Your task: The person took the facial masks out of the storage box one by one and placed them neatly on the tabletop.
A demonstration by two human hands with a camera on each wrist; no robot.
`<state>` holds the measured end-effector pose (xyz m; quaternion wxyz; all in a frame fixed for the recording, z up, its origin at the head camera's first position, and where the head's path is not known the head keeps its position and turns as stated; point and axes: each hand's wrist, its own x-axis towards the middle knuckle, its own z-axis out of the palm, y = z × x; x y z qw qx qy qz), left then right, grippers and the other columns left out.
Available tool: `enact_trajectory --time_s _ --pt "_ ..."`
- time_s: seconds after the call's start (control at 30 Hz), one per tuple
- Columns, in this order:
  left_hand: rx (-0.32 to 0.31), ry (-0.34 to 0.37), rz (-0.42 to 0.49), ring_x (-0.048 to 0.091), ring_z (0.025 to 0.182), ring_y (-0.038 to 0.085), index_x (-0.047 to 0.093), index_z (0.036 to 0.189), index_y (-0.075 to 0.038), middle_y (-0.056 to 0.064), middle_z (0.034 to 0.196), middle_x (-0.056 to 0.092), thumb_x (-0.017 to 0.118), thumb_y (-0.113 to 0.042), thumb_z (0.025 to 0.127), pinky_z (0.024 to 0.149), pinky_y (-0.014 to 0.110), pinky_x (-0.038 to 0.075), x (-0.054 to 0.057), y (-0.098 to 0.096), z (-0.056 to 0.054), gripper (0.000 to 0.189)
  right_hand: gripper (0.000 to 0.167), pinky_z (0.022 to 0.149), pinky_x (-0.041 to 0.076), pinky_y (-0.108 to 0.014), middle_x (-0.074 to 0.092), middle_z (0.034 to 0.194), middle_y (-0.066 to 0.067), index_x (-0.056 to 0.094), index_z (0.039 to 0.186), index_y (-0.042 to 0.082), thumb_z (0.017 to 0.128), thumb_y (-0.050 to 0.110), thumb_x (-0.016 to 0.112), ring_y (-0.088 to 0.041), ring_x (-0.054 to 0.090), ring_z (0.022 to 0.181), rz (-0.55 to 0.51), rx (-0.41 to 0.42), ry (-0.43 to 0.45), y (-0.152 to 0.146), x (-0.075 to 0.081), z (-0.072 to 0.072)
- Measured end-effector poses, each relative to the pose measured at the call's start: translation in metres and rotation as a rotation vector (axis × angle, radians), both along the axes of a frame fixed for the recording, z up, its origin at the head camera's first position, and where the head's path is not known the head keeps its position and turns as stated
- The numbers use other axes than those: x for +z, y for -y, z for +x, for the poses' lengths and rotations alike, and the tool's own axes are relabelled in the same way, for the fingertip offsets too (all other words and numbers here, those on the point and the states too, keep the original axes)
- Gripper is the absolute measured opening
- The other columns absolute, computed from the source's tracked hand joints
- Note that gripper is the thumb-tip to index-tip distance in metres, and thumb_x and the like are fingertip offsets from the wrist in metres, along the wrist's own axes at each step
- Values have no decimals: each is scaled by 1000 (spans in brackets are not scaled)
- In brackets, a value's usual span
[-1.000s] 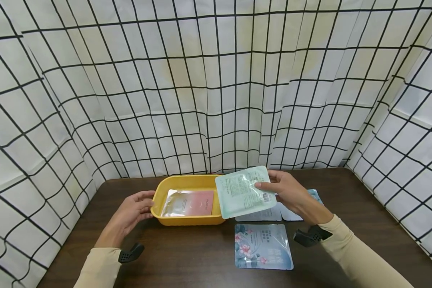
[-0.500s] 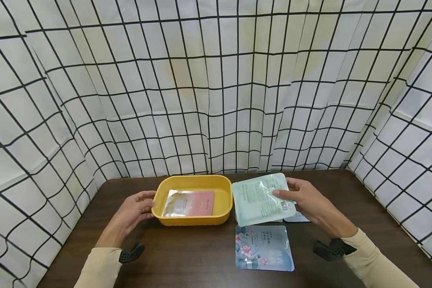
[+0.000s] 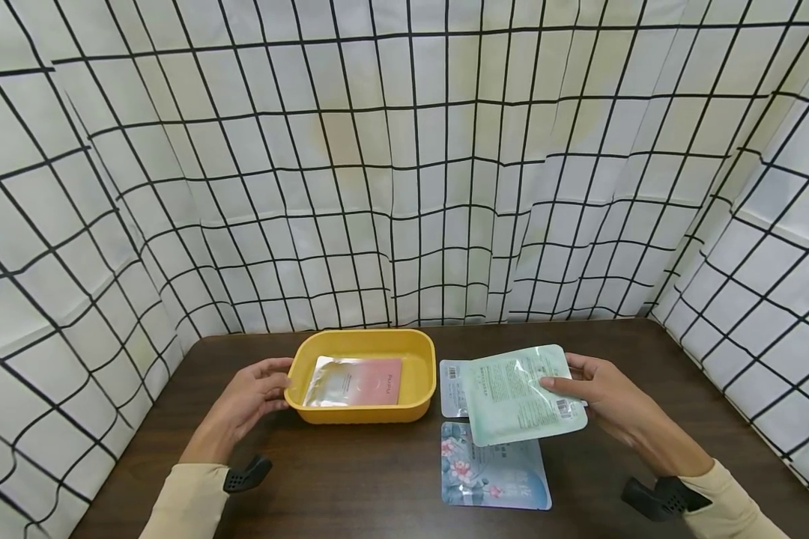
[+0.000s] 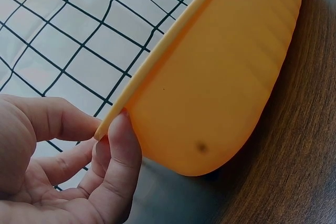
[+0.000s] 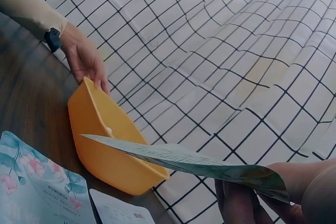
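My left hand (image 3: pixel 252 393) pinches the left rim of a yellow plastic basin (image 3: pixel 418 367); the left wrist view shows thumb and finger on either side of the rim (image 4: pixel 137 80). Inside the basin lies a pink and silver-white sachet (image 3: pixel 353 380). My right hand (image 3: pixel 603 389) grips the right edge of a pale green sheet-mask sachet (image 3: pixel 522 397), thumb on its printed face. That sachet is held tilted above the table, right of the basin. Beneath it, partly covered, are a blue floral sachet (image 3: pixel 492 479) and a whitish sachet with a barcode (image 3: pixel 453 389).
The dark wooden table (image 3: pixel 350 479) carries everything. White cloth with black grid lines (image 3: pixel 404 187) hangs around the back and both sides. Each wrist wears a black device (image 3: pixel 247 474).
My right hand has drawn the green sachet from over the basin's right edge rightward and nearer to me, now over the other sachets. The left hand has stayed at the rim.
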<state>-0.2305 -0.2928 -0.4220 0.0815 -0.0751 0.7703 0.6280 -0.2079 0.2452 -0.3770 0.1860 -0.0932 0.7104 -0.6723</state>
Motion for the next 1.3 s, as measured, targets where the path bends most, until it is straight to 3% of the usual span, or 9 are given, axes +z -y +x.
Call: enact_trajectory --time_s 0.27,0.47,0.73,0.87,1.0,1.13,1.23,1.3 --pt "2 -3 1 64 94 23 42 149 0 21 129 58 57 -12 101 79 29 59 0 0 0 52 44 79 61 -42 75 110 -2 49 137 -1 98 11 65 -22 74 95 -21 -3 26 -20 -9 15" --pt "-1 -6 -1 65 93 23 42 149 1 21 128 59 57 -12 101 78 28 60 0 -1 1 52 39 82 61 -44 74 114 -4 49 137 5 101 12 61 -24 73 99 -43 24 72 -37 -18 25" --pt "4 -7 1 65 94 24 43 149 0 22 130 58 57 -12 101 79 28 60 0 -1 0 51 64 84 60 -45 72 119 -5 22 153 -8 103 13 57 -25 72 103 -26 21 121 -61 -33 35" --pt "7 -8 -2 65 93 24 43 149 0 22 129 58 57 -12 101 79 29 60 0 -1 0 51 68 85 60 -45 71 121 -5 11 155 -10 106 13 52 -27 71 105 -50 49 148 -73 -41 38" --pt "7 -5 -4 65 93 24 43 148 0 22 128 59 57 -12 101 79 29 60 1 -1 0 51 61 86 59 -46 71 122 -7 18 155 -7 106 12 50 -28 71 106 -64 64 175 -85 -49 41" --pt "4 -3 -2 65 93 24 42 149 1 21 128 59 57 -12 101 79 29 60 1 -1 1 52 42 89 58 -48 70 124 -8 39 147 7 107 13 49 -30 70 108 -74 85 197 -96 -55 42" --pt "6 0 1 65 93 24 43 148 1 21 127 59 57 -12 101 79 29 60 1 -1 1 51 43 89 58 -49 70 123 -8 39 147 5 106 13 50 -30 70 108 -40 81 205 -104 -58 42" --pt "6 -1 2 65 93 23 43 148 1 21 127 59 57 -12 101 79 29 60 1 -1 0 51 57 86 59 -48 71 121 -7 29 153 -5 105 16 53 -28 71 104 53 46 193 -107 -60 41"
